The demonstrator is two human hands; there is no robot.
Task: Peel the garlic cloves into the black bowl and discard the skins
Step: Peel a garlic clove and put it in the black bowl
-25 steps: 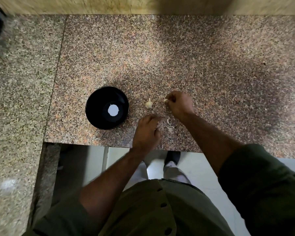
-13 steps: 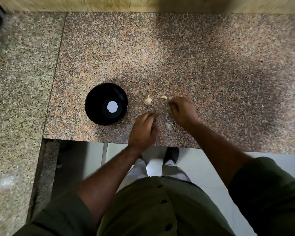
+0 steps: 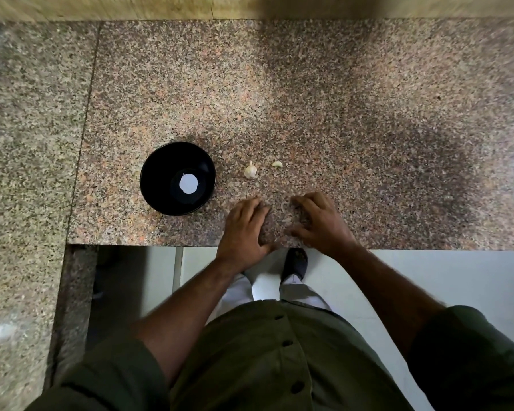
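Note:
A black bowl [image 3: 161,170] with a white round patch at its bottom stands on the granite counter [image 3: 309,99], left of centre. To its right lie a small garlic piece with a pointed tip [image 3: 250,171] and a loose clove [image 3: 277,164]. Nearer the counter's front edge, my left hand [image 3: 244,228] and my right hand [image 3: 319,222] rest palm-down on the stone, fingers spread and slightly bent. Pale garlic skins [image 3: 285,213] lie between the two hands. Neither hand holds anything that I can see.
The counter's front edge [image 3: 190,246] runs just under my wrists, with pale floor tiles and a dark shoe [image 3: 294,262] below. A grey granite slab [image 3: 27,173] adjoins on the left. A wall runs along the back.
My right hand let go of the clove, which now lies on the counter, and came back toward me. Both hands moved down to the skins near the front edge.

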